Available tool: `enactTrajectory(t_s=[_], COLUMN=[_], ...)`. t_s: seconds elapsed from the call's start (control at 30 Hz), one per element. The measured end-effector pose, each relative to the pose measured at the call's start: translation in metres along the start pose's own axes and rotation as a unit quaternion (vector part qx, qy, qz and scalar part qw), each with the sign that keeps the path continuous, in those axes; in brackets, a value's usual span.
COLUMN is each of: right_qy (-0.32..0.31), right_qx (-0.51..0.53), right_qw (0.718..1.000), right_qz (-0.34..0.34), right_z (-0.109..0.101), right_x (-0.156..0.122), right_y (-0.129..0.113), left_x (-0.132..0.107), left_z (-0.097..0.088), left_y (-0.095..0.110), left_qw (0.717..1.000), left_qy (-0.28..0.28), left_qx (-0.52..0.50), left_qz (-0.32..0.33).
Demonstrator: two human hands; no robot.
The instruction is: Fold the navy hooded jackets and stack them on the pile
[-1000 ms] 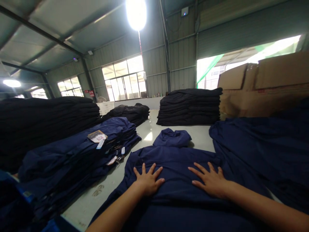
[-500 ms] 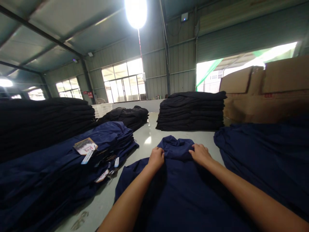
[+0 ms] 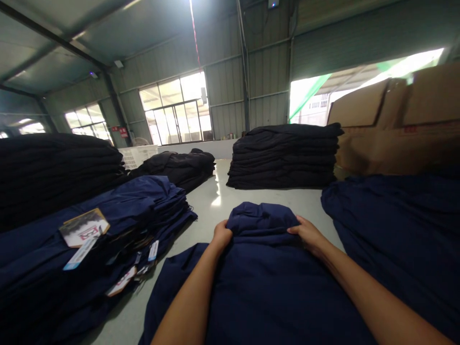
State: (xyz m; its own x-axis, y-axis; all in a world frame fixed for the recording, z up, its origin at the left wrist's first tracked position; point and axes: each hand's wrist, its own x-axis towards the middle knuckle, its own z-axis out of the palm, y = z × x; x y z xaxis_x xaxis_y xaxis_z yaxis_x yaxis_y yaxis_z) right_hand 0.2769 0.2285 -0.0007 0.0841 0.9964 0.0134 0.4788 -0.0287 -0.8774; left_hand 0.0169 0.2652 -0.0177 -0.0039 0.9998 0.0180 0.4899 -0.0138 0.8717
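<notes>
A navy blue garment (image 3: 266, 278) lies spread on the pale table in front of me, its far end bunched into a rounded fold. At the left side of that fold, my left hand (image 3: 222, 235) is closed on the cloth. My right hand (image 3: 309, 233) pinches the opposite side, thumb on top of the fabric. What kind of garment it is I cannot tell. To the left lies a stack of navy garments (image 3: 143, 196) with paper hang tags (image 3: 86, 227) on it.
A folded black stack (image 3: 283, 155) stands beyond my hands, with another black pile (image 3: 176, 165) left of it. More black clothing (image 3: 53, 167) is stacked at far left. Navy cloth (image 3: 395, 225) lies at right, before cardboard boxes (image 3: 388, 139). A white crate (image 3: 140, 155) stands behind.
My hands have moved slightly apart, and the bunched far end between them is now wider and smoother. The camera view has tilted down a little.
</notes>
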Motion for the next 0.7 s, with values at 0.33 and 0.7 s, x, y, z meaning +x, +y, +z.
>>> enactTrajectory(t_s=[0.33,0.7], right_qy=[-0.299,-0.491], right_qx=[0.167,-0.075], right_qw=[0.936,0.866], right_qz=[-0.086,-0.056], right_z=[-0.038,-0.037], right_x=[-0.046,-0.050], right_y=[-0.044,-0.057], left_x=[-0.032,-0.048], left_z=[-0.060,-0.050], left_y=[0.024,0.054], left_qw=[0.954,0.910], left_qy=[-0.127,-0.394], left_qx=[-0.268,-0.071], left_qz=[0.049,0.108])
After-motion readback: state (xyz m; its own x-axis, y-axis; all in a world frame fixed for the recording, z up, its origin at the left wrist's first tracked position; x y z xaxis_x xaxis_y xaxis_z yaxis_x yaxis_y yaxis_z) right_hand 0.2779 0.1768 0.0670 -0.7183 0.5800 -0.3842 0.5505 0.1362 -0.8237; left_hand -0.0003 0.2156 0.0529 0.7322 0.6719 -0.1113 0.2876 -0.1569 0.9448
